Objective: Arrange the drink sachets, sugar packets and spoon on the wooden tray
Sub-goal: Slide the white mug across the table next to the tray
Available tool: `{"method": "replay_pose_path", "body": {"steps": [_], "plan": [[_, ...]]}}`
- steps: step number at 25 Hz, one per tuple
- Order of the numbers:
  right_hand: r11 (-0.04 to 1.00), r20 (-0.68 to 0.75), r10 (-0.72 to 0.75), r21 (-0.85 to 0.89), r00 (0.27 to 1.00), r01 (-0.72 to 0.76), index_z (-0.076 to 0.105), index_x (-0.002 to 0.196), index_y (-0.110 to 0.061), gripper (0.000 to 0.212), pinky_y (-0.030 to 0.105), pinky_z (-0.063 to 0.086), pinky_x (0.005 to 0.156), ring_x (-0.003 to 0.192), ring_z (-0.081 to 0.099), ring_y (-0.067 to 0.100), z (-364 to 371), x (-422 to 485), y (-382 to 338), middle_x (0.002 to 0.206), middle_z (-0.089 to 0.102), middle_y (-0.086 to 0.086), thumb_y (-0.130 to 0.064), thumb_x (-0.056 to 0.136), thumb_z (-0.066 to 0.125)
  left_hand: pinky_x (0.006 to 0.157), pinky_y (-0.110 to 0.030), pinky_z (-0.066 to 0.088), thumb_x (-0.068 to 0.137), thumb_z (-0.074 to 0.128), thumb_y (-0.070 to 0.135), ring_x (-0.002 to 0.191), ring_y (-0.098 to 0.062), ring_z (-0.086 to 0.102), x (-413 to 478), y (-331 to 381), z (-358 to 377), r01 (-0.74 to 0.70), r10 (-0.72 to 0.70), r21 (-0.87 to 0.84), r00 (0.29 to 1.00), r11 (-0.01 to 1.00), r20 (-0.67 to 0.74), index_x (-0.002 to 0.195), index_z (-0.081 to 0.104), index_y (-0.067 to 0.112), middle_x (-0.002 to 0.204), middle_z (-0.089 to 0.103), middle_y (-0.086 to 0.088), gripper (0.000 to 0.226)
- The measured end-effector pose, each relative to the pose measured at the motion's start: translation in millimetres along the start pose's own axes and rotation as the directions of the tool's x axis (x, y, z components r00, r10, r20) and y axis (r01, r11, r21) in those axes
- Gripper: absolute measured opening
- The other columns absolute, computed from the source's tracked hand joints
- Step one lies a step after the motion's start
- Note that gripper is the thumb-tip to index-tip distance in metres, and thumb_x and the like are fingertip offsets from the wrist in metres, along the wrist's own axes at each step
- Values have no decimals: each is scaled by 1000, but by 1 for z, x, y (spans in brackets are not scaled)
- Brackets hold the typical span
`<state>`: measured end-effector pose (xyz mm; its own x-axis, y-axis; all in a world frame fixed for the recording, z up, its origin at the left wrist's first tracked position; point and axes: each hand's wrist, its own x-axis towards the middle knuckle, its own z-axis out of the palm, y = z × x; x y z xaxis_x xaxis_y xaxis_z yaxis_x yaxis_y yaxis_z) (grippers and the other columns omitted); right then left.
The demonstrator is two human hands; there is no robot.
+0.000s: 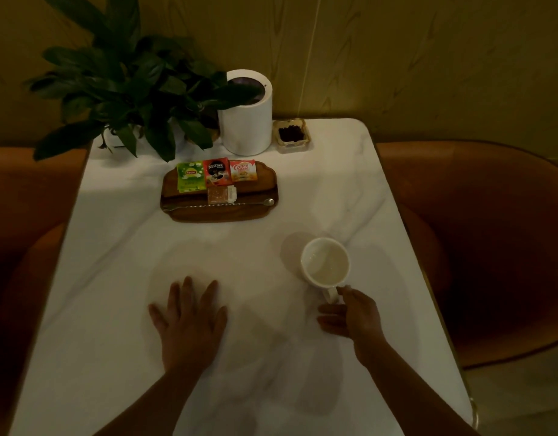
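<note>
A wooden tray point(259, 180) lies on the white table point(120, 247) toward the back. Along its far side stand a green tea sachet point(190, 177), a red coffee sachet point(217, 171) and an orange-and-white creamer sachet point(242, 170) in a row. Brown and white sugar packets point(221, 194) lie just in front of them. A long metal spoon point(221, 204) lies lengthwise across the tray's near half, bowl to the right. My left hand point(189, 322) rests flat on the table, fingers spread. My right hand point(353, 316) pinches the handle of a white mug point(325, 262) at the near right.
A white cylindrical container point(245, 124) stands at the back centre with a leafy potted plant point(129, 89) to its left. A small dish of dark bits point(291, 135) sits to its right. Orange upholstered seats point(479, 240) flank the table on both sides.
</note>
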<state>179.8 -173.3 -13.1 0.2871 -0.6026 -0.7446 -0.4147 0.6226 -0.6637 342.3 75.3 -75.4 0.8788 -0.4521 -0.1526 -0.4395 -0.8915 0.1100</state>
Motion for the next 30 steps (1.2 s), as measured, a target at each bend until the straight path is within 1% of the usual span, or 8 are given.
{"method": "replay_pose_path", "body": {"steps": [2, 4, 6, 9, 12, 17, 23, 30], "plan": [[983, -59, -108, -152, 992, 98, 65, 96, -18, 28, 42, 63, 61, 68, 74, 32, -4, -8, 3, 82, 75, 14, -36, 100, 45, 113, -70, 5, 84, 24, 65, 148, -35, 16, 0, 1, -4, 6, -6, -22, 1000, 1000, 3, 144, 40, 40, 158, 30, -12, 66], [936, -63, -248, -272, 967, 222, 68, 89, -23, 24, 36, 63, 59, 65, 73, 19, -4, -15, 6, 84, 74, 4, -40, 95, 52, 110, -73, 13, 84, 29, 61, 142, -39, 27, 7, 4, -10, -24, 21, -59, 999, 998, -48, 140, 48, 34, 150, 40, -17, 66], [855, -18, -335, -426, 942, 296, 65, 87, -29, 13, 34, 62, 64, 69, 71, 12, 1, -20, 10, 87, 71, -4, -42, 85, 61, 108, -73, 19, 85, 32, 58, 138, -40, 32, 22, 13, -15, -54, 48, -66, 995, 996, -88, 140, 49, 31, 145, 44, -18, 63], [714, -27, -455, -608, 890, 346, 63, 87, -30, 17, 30, 56, 67, 75, 67, 9, 9, -15, 12, 87, 65, -12, -42, 78, 71, 109, -73, 17, 88, 32, 54, 142, -38, 26, 48, 39, -19, -82, 76, -62, 993, 995, -85, 142, 42, 37, 150, 38, -15, 58], [690, -45, -494, -628, 868, 360, 67, 76, -27, 13, 26, 54, 62, 68, 66, 7, 16, -4, 6, 74, 69, -11, -38, 84, 71, 111, -73, 9, 90, 27, 57, 147, -37, 17, 59, 52, -6, -80, 78, -50, 996, 996, -40, 145, 34, 44, 157, 28, -14, 57], [673, -87, -547, -637, 833, 376, 63, 64, -21, 24, 33, 54, 59, 60, 63, 11, 18, 8, -1, 63, 66, -5, -32, 84, 71, 112, -71, 3, 91, 24, 63, 149, -36, 11, 58, 47, 9, -95, 95, 5, 994, 996, -56, 147, 24, 48, 161, 21, -14, 58], [697, -86, -596, -549, 798, 461, 66, 70, -28, 19, 28, 55, 65, 67, 65, 5, 19, 17, -25, 69, 69, -10, -37, 86, 67, 113, -70, 3, 91, 28, 63, 150, -34, 9, 58, 47, 7, -88, 88, 3, 995, 996, -54, 146, 24, 50, 161, 20, -11, 57], [683, -46, -632, -504, 773, 529, 66, 69, -20, 25, 33, 55, 67, 67, 67, 13, 57, 52, -93, 67, 70, -3, -37, 86, 67, 113, -70, 4, 91, 31, 62, 149, -35, 11, 58, 48, 4, -98, 99, 9, 994, 995, -52, 145, 29, 49, 160, 24, -13, 56]]}}
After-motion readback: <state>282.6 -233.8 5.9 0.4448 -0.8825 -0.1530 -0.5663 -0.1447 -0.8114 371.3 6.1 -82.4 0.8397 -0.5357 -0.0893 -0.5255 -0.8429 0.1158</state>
